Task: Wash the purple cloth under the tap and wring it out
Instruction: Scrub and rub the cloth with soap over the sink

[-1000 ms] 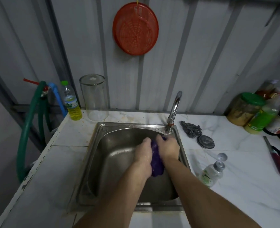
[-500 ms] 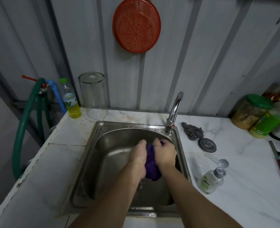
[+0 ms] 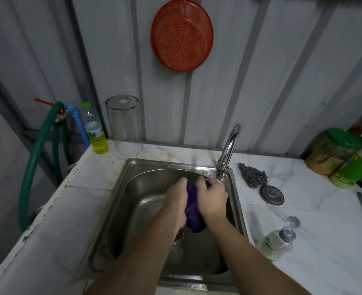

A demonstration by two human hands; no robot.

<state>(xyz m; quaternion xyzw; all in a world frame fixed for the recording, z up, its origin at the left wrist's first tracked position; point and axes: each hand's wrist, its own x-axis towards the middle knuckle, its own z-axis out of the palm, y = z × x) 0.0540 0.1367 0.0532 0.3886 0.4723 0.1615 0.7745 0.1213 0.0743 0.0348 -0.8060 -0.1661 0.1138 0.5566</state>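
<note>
The purple cloth (image 3: 193, 207) is bunched between both my hands above the steel sink (image 3: 133, 201). My left hand (image 3: 176, 201) grips its left side and my right hand (image 3: 213, 199) grips its right side, fingers curled over the top. The cloth's lower end hangs out below my palms. Both hands look wet. The chrome tap (image 3: 228, 152) stands at the sink's back right corner, its spout arching over my right hand. I cannot tell whether water is running.
On the marble counter right of the sink lie a steel scourer (image 3: 253, 175), a round metal lid (image 3: 271, 194) and a small clear bottle (image 3: 274, 243) on its side. Jars (image 3: 333, 154) stand far right. A tall glass (image 3: 124, 126) and a yellow-liquid bottle (image 3: 95, 130) stand back left.
My hands have stayed together on the cloth over the sink, shifting slightly against each other; the right hand's fingers now curl further over the top. The camera moved a little.
</note>
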